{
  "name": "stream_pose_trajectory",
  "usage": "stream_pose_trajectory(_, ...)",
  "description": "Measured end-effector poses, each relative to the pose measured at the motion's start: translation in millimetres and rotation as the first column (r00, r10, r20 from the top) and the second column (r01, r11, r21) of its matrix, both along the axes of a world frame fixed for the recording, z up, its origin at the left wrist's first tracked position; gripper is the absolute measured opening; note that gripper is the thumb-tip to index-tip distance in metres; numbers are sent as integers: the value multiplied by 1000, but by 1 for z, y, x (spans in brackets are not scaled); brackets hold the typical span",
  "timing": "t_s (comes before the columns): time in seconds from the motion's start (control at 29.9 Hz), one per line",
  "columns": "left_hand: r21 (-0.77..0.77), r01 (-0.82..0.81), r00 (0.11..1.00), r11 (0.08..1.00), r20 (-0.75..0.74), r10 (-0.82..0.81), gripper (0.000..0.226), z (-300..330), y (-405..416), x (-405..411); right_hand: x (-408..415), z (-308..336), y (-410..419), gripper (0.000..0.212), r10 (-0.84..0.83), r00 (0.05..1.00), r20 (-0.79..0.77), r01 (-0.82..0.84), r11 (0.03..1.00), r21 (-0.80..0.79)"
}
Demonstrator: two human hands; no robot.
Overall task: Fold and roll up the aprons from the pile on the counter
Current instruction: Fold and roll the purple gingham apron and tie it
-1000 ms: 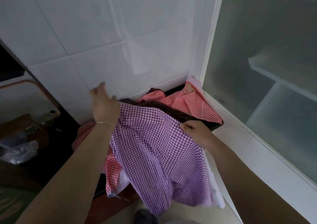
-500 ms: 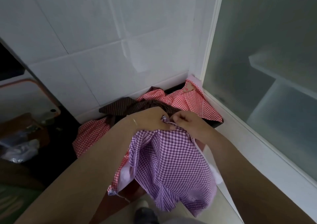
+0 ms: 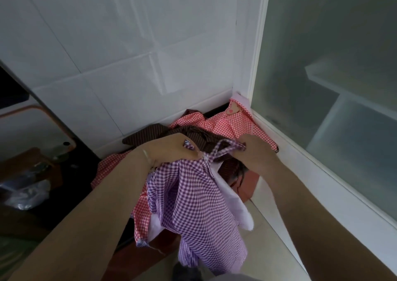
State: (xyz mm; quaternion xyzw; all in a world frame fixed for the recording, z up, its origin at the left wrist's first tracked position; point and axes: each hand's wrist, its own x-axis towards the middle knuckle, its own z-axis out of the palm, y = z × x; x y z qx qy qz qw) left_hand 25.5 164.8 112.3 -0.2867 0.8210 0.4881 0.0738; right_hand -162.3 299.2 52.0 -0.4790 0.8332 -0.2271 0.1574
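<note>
The purple apron [image 3: 199,205] hides most of the pile [image 3: 225,126], seemingly aprons.

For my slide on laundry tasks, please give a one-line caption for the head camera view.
Both hands, left hand and right hand, hold the top of a purple checked apron above the apron pile.

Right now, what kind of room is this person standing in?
Probably a kitchen or a laundry corner at home. The wall is white tile, a frosted window sits in the corner, and checked aprons lie piled on a dark counter. Both hands hold a purple apron.
</note>
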Motion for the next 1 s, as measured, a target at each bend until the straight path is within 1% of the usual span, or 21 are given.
stream_pose_trajectory(0.03, 3, -7, 1000, 1000, 7, 7, 21, 1, 2, -2, 10, -1, 0, 21, -5, 1000, -17, 6, 1000, 10)
stream_pose_trajectory(0.07, -2, -16, 1000, 1000, 10, 16, 24, 1, 4, -4, 18, -3, 0, 24, -32, 994, -108, 35, 999, 32)
stream_pose_trajectory(0.1, -15, -24, 1000, 1000, 16, 24, 31, 1, 4, -5, 24, -5, 2, 28, -60, 978, -198, 70, 997, 42)
stream_pose_trajectory(0.13, -23, -34, 999, 999, 25, 35, 44, 0, 4, -5, 28, -7, 3, 30, -66, 975, -214, 77, 996, 41)
stream_pose_trajectory(0.17, -26, -48, 998, 999, 38, 49, 61, 0, 5, -5, 30, -9, 3, 27, -25, 993, -112, 28, 999, 24)
stream_pose_trajectory(0.2, -20, -62, 997, 998, 54, 63, 72, 0, 4, -4, 34, -10, 3, 22, 51, 995, 87, -50, 999, -23)
stream_pose_trajectory(0.23, -16, -78, 995, 997, 66, 79, 71, 0, 4, -3, 39, -10, 3, 18, 139, 940, 311, -119, 989, -82)
stream_pose_trajectory(0.27, -19, -92, 993, 996, 78, 93, 63, -1, 4, -3, 45, -9, 3, 16, 208, 860, 467, -152, 976, -154)
stream_pose_trajectory(0.3, -19, -106, 990, 994, 91, 108, 55, -1, 4, -4, 52, -10, 4, 13, 244, 813, 529, -140, 963, -230)
stream_pose_trajectory(0.37, -42, -133, 986, 990, 92, 136, 49, 3, 7, -7, 61, -15, 5, 5, 275, 813, 514, -75, 924, -376)
stream_pose_trajectory(0.4, -55, -128, 988, 990, 85, 132, 46, 4, 8, -8, 63, -17, 4, 8, 282, 827, 486, -64, 906, -418)
stream_pose_trajectory(0.47, -76, -107, 990, 991, 86, 113, 40, 6, 10, -9, 64, -20, 2, 13, 296, 824, 483, -75, 903, -424)
stream_pose_trajectory(0.54, -100, -86, 991, 991, 90, 95, 36, 9, 12, -10, 63, -18, 0, 11, 310, 779, 545, -104, 921, -376)
stream_pose_trajectory(0.57, -117, -68, 992, 991, 95, 80, 33, 11, 12, -11, 62, -16, 0, 12, 319, 780, 539, -138, 927, -350)
stream_pose_trajectory(0.64, -159, -26, 991, 987, 126, 46, 33, 14, 12, -12, 58, -13, 1, 20, 326, 842, 430, -218, 934, -282)
stream_pose_trajectory(0.7, -195, -1, 989, 981, 143, 29, 34, 16, 10, -12, 51, -9, 3, 26, 307, 926, 222, -268, 945, -188)
stream_pose_trajectory(0.77, -237, -10, 989, 971, 138, 44, 31, 16, 7, -11, 44, -6, 4, 28, 300, 952, 57, -291, 948, -131)
stream_pose_trajectory(0.8, -245, -25, 989, 969, 136, 60, 31, 16, 6, -11, 42, -5, 3, 28, 302, 952, 42, -294, 945, -143)
stream_pose_trajectory(0.87, -232, -56, 988, 971, 127, 87, 30, 16, 6, -13, 44, -7, 4, 25, 305, 948, 92, -281, 936, -213)
stream_pose_trajectory(0.94, -233, -62, 990, 971, 112, 90, 29, 16, 6, -17, 50, -11, 3, 15, 308, 925, 222, -230, 920, -318)
stream_pose_trajectory(1.0, -247, -65, 992, 967, 91, 90, 28, 19, 8, -22, 56, -15, 2, 9, 304, 874, 378, -137, 902, -409)
